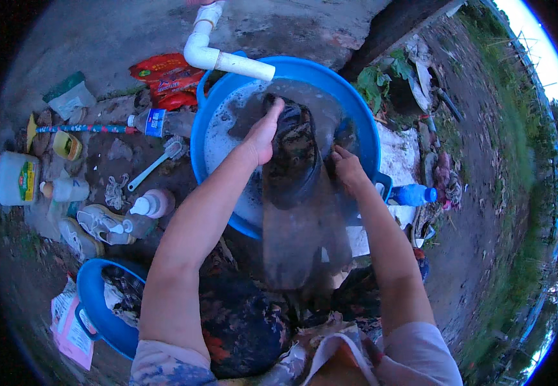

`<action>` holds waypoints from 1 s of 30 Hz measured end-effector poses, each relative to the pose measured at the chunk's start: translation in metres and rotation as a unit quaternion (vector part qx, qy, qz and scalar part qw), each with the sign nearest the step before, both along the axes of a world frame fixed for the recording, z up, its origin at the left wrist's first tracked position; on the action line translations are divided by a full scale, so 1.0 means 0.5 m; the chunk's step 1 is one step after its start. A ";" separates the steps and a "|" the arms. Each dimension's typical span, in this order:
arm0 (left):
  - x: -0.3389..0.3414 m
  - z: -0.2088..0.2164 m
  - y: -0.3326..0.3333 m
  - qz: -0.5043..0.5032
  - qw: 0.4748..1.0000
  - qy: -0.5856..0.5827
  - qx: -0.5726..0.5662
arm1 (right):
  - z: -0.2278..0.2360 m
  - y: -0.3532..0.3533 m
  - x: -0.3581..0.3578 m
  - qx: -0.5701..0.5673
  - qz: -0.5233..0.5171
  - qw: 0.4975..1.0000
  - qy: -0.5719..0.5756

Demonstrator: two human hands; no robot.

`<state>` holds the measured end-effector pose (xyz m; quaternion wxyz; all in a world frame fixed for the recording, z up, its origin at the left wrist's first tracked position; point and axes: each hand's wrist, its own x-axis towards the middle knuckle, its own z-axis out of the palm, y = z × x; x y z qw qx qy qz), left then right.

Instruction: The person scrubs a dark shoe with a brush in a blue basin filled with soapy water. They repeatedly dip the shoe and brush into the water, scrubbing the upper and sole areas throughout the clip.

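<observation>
A large blue basin (370,122) in front of me holds grey, sudsy water. A brown board (304,248), blurred, slopes from the basin over its near rim toward my lap. Dark wet cloth (292,145) with a faint pattern lies over the board's upper part. My left hand (266,134) is closed on the cloth's left edge, thumb on top. On the cloth's right side, my right hand (348,168) has its fingers curled around something dark and smeared, which I cannot make out.
A white pipe (227,61) juts over the basin's far rim. Left are a scrub brush (156,164), several bottles, pale shoes (92,225) and a smaller blue basin (102,315) with cloth inside. A blue bottle (412,195) lies right of the basin.
</observation>
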<state>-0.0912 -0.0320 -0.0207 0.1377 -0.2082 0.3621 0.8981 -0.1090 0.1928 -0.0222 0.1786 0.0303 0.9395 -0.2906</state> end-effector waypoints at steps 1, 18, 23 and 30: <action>-0.002 -0.005 0.000 0.002 0.999 0.002 -0.042 | 0.006 -0.005 0.004 -0.051 -0.005 0.999 -0.006; -0.031 0.136 -0.025 0.064 0.944 0.141 -0.290 | 0.016 -0.027 -0.049 -0.106 -0.070 0.992 -0.002; -0.027 0.142 -0.032 0.002 0.829 0.172 -0.532 | 0.086 -0.032 0.017 -0.206 -0.102 0.969 -0.089; -0.010 0.103 0.043 0.033 0.909 0.103 -0.402 | 0.096 -0.114 0.108 -0.227 -0.027 0.970 0.089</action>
